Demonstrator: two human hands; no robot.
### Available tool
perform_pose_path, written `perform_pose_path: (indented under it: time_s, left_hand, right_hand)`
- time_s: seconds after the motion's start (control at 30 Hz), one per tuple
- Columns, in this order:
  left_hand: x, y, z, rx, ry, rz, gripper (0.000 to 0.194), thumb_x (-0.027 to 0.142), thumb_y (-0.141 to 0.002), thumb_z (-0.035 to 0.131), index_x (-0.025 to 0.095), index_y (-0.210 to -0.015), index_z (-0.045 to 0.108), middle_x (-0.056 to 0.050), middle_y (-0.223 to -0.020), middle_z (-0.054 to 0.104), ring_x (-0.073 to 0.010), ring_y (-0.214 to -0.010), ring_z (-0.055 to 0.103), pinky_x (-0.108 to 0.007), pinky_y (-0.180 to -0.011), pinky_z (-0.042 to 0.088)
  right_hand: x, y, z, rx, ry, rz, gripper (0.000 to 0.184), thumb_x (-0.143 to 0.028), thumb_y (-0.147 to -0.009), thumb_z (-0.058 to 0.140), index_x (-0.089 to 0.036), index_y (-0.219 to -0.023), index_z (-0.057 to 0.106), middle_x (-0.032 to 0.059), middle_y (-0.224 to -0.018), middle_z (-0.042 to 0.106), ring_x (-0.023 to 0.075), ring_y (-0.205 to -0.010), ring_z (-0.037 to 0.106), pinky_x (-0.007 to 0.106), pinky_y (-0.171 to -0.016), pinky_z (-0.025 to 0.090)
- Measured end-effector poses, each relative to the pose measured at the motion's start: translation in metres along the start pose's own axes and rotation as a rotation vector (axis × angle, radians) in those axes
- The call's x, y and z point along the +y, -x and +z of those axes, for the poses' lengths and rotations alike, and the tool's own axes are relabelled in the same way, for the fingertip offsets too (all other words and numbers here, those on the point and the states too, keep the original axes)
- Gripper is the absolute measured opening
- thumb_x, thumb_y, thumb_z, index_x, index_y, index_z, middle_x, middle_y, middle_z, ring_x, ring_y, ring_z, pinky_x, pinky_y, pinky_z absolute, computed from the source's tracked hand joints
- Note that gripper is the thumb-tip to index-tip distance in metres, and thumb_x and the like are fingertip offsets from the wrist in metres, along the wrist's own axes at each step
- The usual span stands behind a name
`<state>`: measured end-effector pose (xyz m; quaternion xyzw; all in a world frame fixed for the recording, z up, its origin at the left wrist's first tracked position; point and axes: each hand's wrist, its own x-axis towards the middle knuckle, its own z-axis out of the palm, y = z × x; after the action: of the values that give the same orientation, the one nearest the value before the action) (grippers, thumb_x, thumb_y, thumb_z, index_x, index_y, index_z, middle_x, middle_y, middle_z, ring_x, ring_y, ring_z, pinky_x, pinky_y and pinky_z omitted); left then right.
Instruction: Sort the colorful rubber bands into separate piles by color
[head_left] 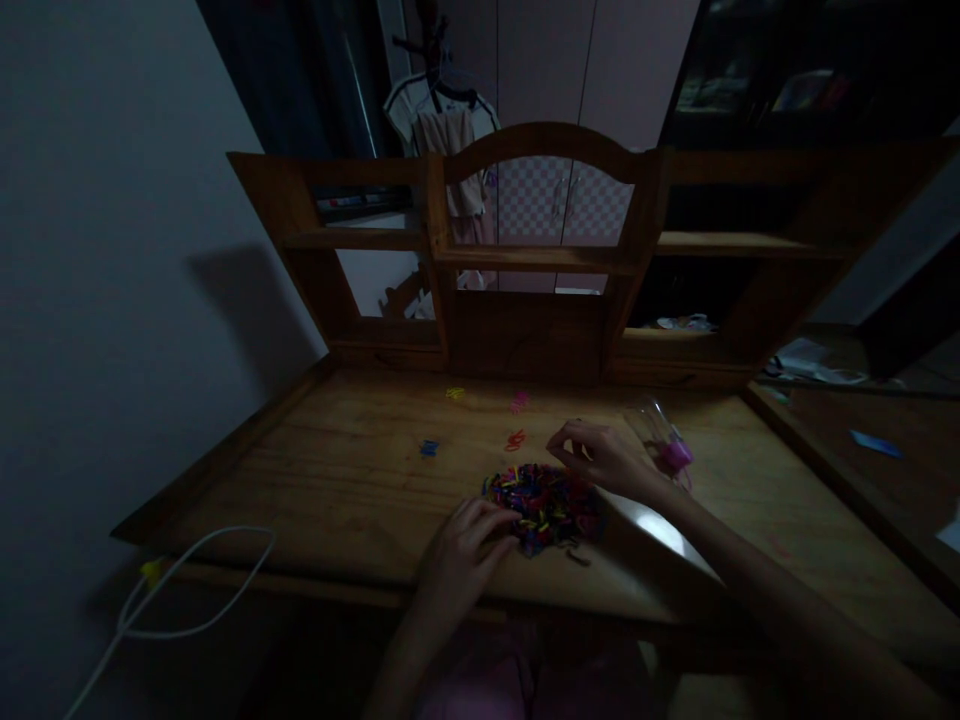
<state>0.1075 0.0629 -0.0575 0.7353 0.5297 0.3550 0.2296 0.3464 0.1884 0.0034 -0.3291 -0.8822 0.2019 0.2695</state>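
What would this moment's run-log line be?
left hand: at multicolored pile; right hand: near pile's far-right edge, grasp unclear; blue cluster, yellow cluster, pink cluster, red cluster: beyond pile; clear container: far-right of pile

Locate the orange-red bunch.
In the head view, the orange-red bunch lies on the desk between the pink bunch and the multicoloured pile, left of the right hand.

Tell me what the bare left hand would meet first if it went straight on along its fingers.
The left hand would likely meet the multicoloured heap of small, thin pieces first; whether it already touches them is unclear.
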Motion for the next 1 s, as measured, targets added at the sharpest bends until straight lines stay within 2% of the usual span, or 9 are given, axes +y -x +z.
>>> perform_pose_path:
  time_s: [0.17, 0.4, 0.63, 1.0]
  left_hand:
    - [0.002, -0.001, 0.0, -0.075, -0.107, 0.043, 0.04, 0.02, -0.089, 0.06, 0.037, -0.125, 0.059, -0.003, -0.107, 0.06, -0.02, -0.105, 0.056, -0.034, -0.092, 0.046]
    - [0.003, -0.002, 0.006, -0.064, -0.166, 0.002, 0.022, 0.024, -0.089, 0.061, 0.034, -0.108, 0.067, -0.002, -0.103, 0.061, -0.02, -0.1, 0.057, -0.033, -0.088, 0.046]
    - [0.006, -0.004, 0.004, -0.066, -0.141, -0.023, 0.006, 0.026, -0.091, 0.059, 0.026, -0.093, 0.065, -0.002, -0.099, 0.061, -0.0199, -0.099, 0.057, -0.033, -0.088, 0.044]
    - [0.005, -0.003, 0.008, 0.012, -0.15, -0.074, 0.004, 0.019, -0.087, 0.06, 0.023, -0.087, 0.06, -0.002, -0.092, 0.062, -0.0195, -0.092, 0.059, -0.032, -0.084, 0.045]
  right_hand:
    - [0.014, 0.003, 0.008, -0.003, -0.055, 0.001, 0.016, -0.028, -0.092, 0.054, -0.018, -0.098, 0.065, 0.0038, -0.087, 0.062, 0.0126, -0.066, 0.054, 0.025, -0.061, 0.043]
    - [-0.002, 0.02, 0.003, -0.106, -0.114, -0.033, 0.021, -0.028, -0.089, 0.061, -0.022, -0.109, 0.064, 0.0048, -0.101, 0.061, 0.0154, -0.083, 0.058, 0.028, -0.073, 0.046]
    - [-0.014, 0.021, 0.005, -0.253, -0.224, -0.049, 0.035, -0.023, -0.082, 0.068, -0.024, -0.116, 0.063, 0.0055, -0.11, 0.058, 0.0182, -0.096, 0.059, 0.031, -0.085, 0.048]
    - [-0.032, 0.027, 0.014, -0.345, -0.28, -0.099, 0.021, -0.028, -0.081, 0.071, -0.025, -0.102, 0.068, 0.0032, -0.108, 0.059, 0.0171, -0.096, 0.058, 0.028, -0.082, 0.047]
